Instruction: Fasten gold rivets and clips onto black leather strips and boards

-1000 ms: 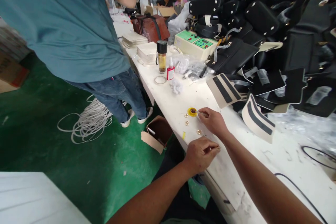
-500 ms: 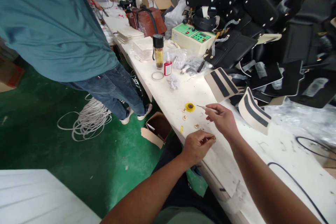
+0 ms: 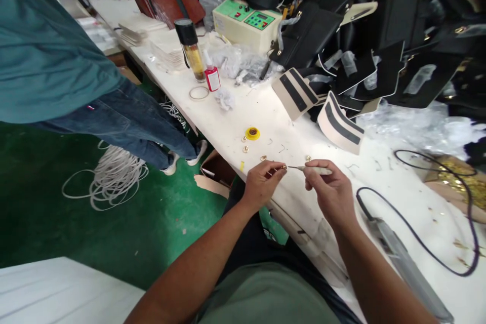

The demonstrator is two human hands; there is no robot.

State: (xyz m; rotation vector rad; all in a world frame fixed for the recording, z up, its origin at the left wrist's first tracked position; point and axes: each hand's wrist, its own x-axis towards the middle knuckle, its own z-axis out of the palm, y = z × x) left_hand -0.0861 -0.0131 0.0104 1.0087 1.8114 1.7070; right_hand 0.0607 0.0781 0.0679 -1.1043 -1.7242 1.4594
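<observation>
My left hand (image 3: 261, 186) pinches a small gold metal piece (image 3: 284, 166) between thumb and fingertips, over the near edge of the white table. In my right hand (image 3: 332, 187) is a thin pointed tool (image 3: 317, 169), its tip close to the gold piece; whether they touch is too small to tell. Beyond my left hand lies a round yellow dish (image 3: 252, 133) with something dark in it. Small gold rings (image 3: 245, 149) lie beside the dish, and another gold fitting (image 3: 308, 158) rests near my right fingers.
Behind stand a bottle (image 3: 191, 50), a red glue bottle (image 3: 212, 77) and a green-topped machine (image 3: 246, 25). Black bags (image 3: 304, 43) are piled at the back right. A grey tool (image 3: 410, 268) with a looping cable lies right. A person in a teal shirt (image 3: 49, 50) stands left.
The view has shifted down and to the right. The pointed tool in my right hand has moved from near the yellow dish to the gold piece in my left hand.
</observation>
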